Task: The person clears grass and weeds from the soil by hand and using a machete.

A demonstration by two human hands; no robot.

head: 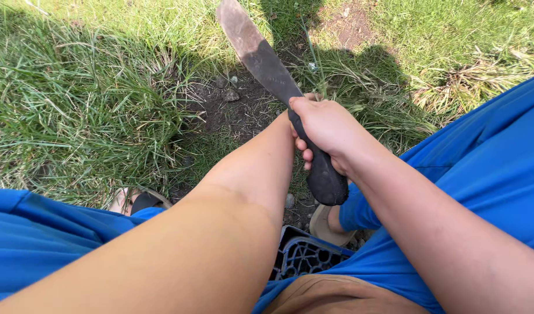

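My right hand is closed around the dark handle of a long machete. Its worn, rust-stained blade points up and away from me over the ground. My left forearm reaches forward to the same handle. The left hand itself is almost wholly hidden behind the right hand and the handle, so its grip cannot be made out. Pale fingertips curl round the left side of the handle.
Under the blade is a patch of bare dark soil with small stones, and long grass lies to the left and beyond. I sit on a black plastic crate in blue shorts. Sandalled feet rest on the ground.
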